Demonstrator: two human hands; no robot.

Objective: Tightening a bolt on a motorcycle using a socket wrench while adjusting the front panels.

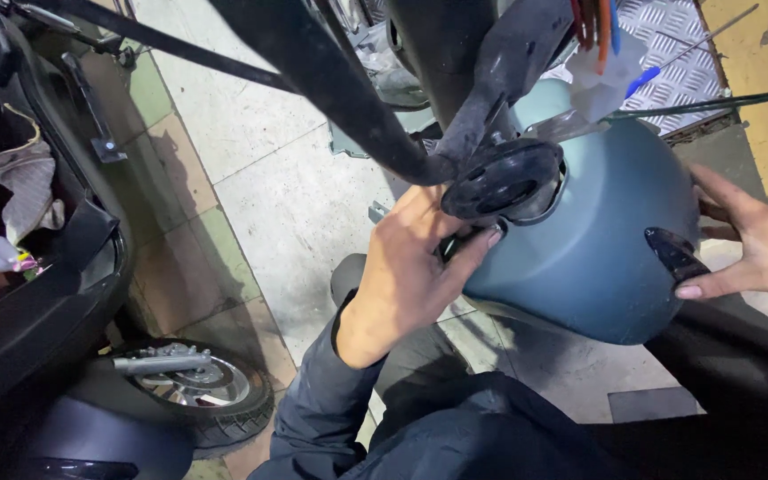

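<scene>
Head view: person crouched over a scooter front, 2 hands on 1 teal body panel.
Teal panel (592, 240): rounded cover, frame centre toward 3 o'clock, under the black stem.
Left hand (415, 267): at the panel's 9 o'clock edge, fingers curled onto the rim just below the black round socket (504, 182); grasping the edge.
Right hand (748, 244): at the panel's 3 o'clock side, flat and spread, thumb touching beside a dark oval insert (675, 253); pressing, not clenched.
Wire bundle (601, 40): 12 o'clock, coloured leads into a white connector.
Front wheel (193, 387): 7 o'clock, on tiled floor (286, 196).
Rag (28, 182): 9 o'clock, on a black scooter.
</scene>
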